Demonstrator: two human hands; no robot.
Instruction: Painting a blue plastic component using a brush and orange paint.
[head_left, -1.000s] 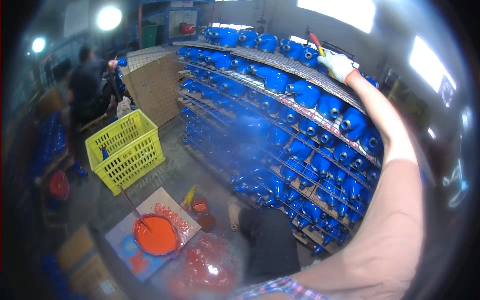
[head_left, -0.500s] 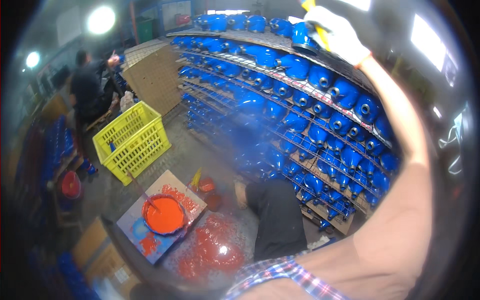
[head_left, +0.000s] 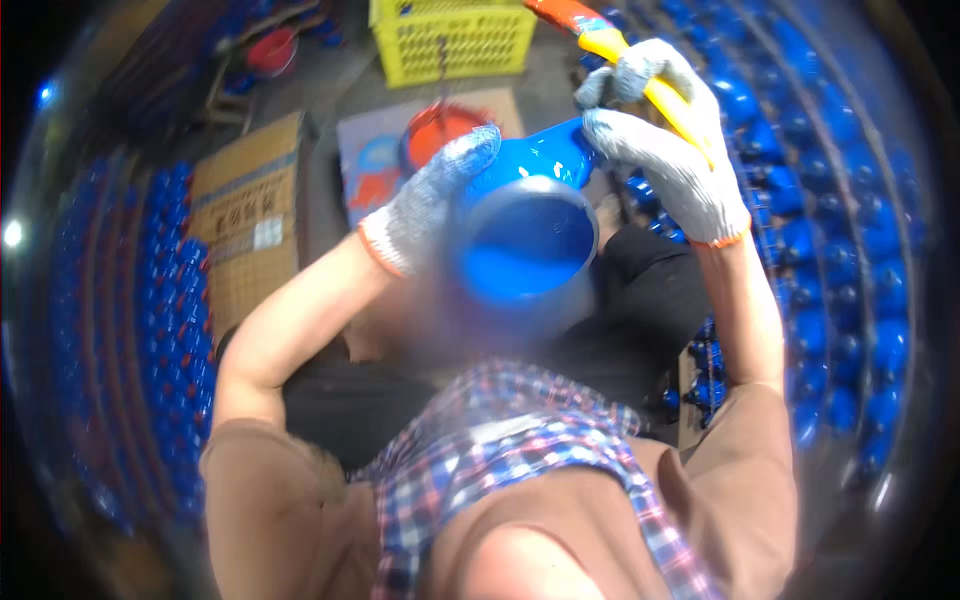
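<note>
Just beyond the plaid apron (head_left: 490, 430), I have the blue fitting (head_left: 525, 255) held up, its wide round mouth turned toward the camera. Left hand (head_left: 430, 205), gloved: fingers grasping the fitting's left side; the underside of this grip is hidden. Right hand (head_left: 670, 150), gloved: fingers curled round the yellow handle of a brush (head_left: 605, 45), red end up and to the left; the lower fingers also meet the fitting's narrow neck. Handling, my estimate: stiff, fairly heavy, not fragile, so two-sided support suits it. The glossy blue coat is probably slick; I cannot tell whether it is wet. Best hold, I judge: neck and mouth rim, sparing the broad outer face. Further off: a bucket (head_left: 405, 150) of red paint on a board (head_left: 500, 105), near a yellow crate (head_left: 490, 50).
</note>
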